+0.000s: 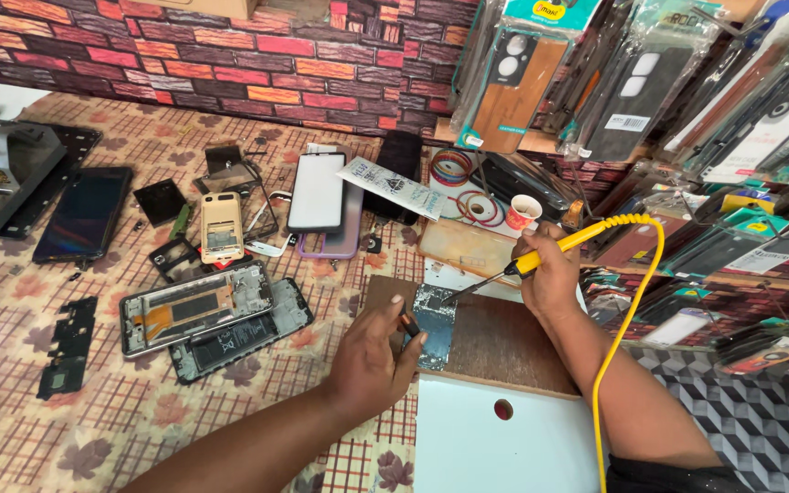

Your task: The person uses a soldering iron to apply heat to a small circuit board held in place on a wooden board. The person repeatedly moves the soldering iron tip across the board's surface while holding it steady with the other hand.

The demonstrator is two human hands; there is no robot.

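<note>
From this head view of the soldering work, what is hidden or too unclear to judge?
- Soldering iron tip: too small to tell whether it touches the circuit board.
- Small dark part at the left hand: mostly covered by the fingers.
- Board's left edge: behind the left hand.
- Yellow cord: cut off at the bottom edge.
- White panel: cut off by the bottom edge.
- Right hand fingers: wrapped behind the handle.

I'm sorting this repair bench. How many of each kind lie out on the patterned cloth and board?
Soldering iron, in the right hand: 1
Circuit board, by the left hand: 1
Opened phone bodies: 2
Dark intact phone: 1
Paper cup: 1
Total: 6
</note>
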